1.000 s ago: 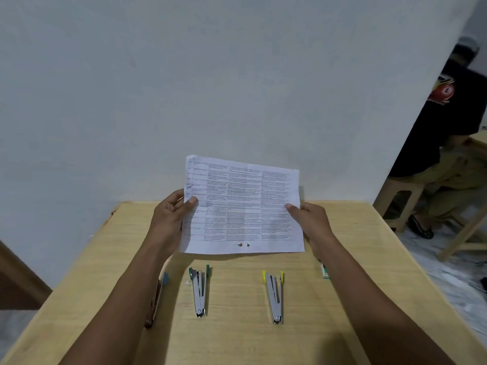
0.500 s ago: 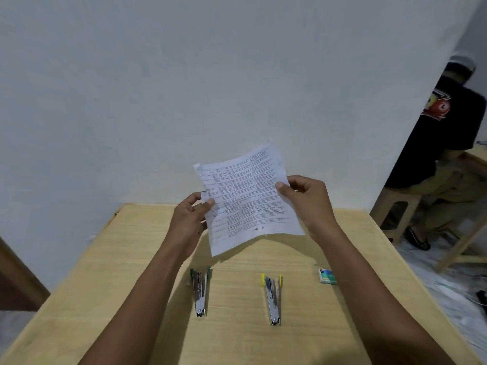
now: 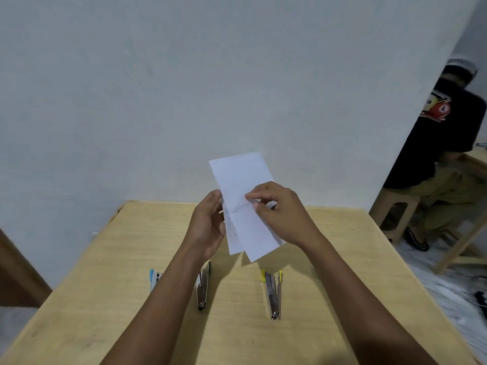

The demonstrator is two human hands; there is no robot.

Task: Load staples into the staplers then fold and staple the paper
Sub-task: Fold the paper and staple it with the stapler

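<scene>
A white paper (image 3: 241, 180), folded lengthwise into a narrow strip with its blank side toward me, is held upright above the wooden table (image 3: 105, 272). My left hand (image 3: 208, 225) grips its left edge. My right hand (image 3: 279, 212) pinches the fold from the right, thumb and fingers across the sheet. Below on the table lie three staplers: a yellow-tipped one (image 3: 272, 293) on the right, a green-tipped one (image 3: 202, 288) partly behind my left forearm, and a blue-tipped one (image 3: 153, 280) mostly hidden by that arm.
A grey-white wall (image 3: 184, 88) rises right behind the table's far edge. At the right, a person in a black shirt (image 3: 442, 133) sits on a stool at another wooden table. A dark wooden edge (image 3: 15, 272) shows at far left.
The sheet, held flat with its printed side showing, has been turned and folded in half lengthwise. Both hands have come close together on it. The small staple box is out of sight behind my right arm.
</scene>
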